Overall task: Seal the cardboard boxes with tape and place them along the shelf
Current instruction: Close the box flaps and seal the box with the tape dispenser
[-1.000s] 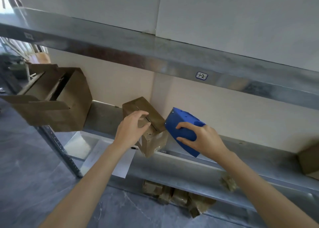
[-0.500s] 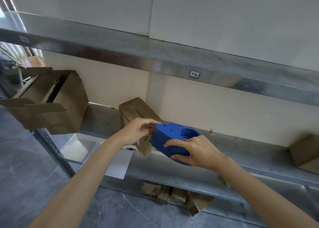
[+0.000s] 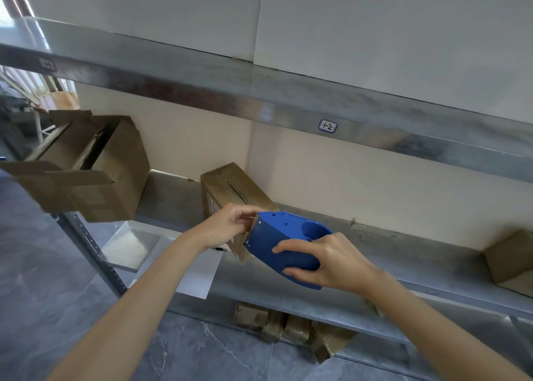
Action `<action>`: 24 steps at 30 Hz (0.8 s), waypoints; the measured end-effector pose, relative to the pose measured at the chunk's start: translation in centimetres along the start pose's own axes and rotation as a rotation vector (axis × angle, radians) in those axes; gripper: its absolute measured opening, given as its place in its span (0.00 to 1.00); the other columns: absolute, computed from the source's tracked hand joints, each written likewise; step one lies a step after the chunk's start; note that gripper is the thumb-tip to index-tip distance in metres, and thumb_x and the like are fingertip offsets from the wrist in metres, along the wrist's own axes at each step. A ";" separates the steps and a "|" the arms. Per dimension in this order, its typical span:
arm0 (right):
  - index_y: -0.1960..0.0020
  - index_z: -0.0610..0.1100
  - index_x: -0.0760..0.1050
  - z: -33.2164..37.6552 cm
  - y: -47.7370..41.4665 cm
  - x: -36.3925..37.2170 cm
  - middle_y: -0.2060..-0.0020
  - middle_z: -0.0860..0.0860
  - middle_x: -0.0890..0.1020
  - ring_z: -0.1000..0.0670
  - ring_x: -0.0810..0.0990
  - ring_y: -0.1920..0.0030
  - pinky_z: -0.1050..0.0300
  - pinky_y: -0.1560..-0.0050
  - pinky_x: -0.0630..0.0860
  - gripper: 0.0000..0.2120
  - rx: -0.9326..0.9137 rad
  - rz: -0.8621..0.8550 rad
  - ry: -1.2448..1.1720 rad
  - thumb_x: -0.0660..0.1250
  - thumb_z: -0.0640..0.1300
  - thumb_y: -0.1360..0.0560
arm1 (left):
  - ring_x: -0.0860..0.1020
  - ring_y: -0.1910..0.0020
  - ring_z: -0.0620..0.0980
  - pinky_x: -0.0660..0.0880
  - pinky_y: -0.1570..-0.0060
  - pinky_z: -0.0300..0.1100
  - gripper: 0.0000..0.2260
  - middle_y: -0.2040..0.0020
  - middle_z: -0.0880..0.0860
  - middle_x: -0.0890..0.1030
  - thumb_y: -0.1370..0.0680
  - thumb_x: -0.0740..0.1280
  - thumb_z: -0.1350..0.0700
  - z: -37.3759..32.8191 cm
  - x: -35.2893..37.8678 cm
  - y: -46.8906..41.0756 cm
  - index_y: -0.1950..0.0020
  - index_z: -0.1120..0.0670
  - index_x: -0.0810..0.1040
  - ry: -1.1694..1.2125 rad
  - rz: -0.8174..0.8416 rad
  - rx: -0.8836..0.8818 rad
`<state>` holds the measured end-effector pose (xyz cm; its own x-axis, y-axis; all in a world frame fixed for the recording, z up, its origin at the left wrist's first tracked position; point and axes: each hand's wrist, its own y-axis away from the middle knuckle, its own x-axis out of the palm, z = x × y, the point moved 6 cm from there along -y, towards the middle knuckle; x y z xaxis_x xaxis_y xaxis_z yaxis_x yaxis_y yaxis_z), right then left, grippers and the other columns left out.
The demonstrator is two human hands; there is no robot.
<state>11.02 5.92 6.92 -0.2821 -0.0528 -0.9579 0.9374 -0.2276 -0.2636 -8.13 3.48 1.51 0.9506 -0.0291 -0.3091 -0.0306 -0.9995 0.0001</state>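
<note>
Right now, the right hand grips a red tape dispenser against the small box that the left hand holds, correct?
Not quite. In the head view the tape dispenser in the right hand is blue, not red. It meets the small box held by the left hand.

label [image 3: 328, 126] | upper shelf rail [image 3: 202, 92] | reads "1-2"

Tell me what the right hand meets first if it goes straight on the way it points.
Probably the small cardboard box, which the left hand holds; the blue tape dispenser in the right hand seems to touch it, depth unclear.
</note>
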 end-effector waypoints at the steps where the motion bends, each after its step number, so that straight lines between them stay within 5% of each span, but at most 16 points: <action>1: 0.39 0.58 0.78 0.1 0.0 0.0 0.76 0.52 0.72 0.51 0.66 0.76 0.58 0.74 0.68 0.14 -0.001 0.007 -0.004 0.67 0.56 0.24 | 0.78 0.39 0.39 0.75 0.44 0.33 0.18 0.41 0.41 0.82 0.17 0.59 0.67 0.1 0.1 0.0 0.33 0.51 0.78 0.010 0.007 -0.009; 9: 0.37 0.61 0.73 0.0 0.7 0.4 0.74 0.49 0.75 0.48 0.70 0.74 0.51 0.70 0.73 0.15 0.026 0.077 -0.020 0.63 0.58 0.23 | 0.82 0.45 0.46 0.78 0.46 0.38 0.12 0.48 0.48 0.85 0.19 0.63 0.67 0.6 0.5 -0.2 0.45 0.55 0.83 0.017 0.007 -0.051; 24: 0.36 0.61 0.72 -0.3 -0.1 1.0 0.76 0.53 0.72 0.53 0.66 0.76 0.58 0.72 0.71 0.17 -0.023 0.132 0.001 0.61 0.61 0.24 | 0.81 0.45 0.46 0.79 0.44 0.42 0.08 0.48 0.49 0.84 0.20 0.65 0.66 1.6 0.0 -0.9 0.47 0.56 0.81 -0.009 0.005 -0.083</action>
<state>10.73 6.13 5.92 -0.1559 -0.0793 -0.9846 0.9708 -0.1965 -0.1379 -8.55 4.43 -0.04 0.9476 -0.0348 -0.3175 -0.0098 -0.9967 0.0801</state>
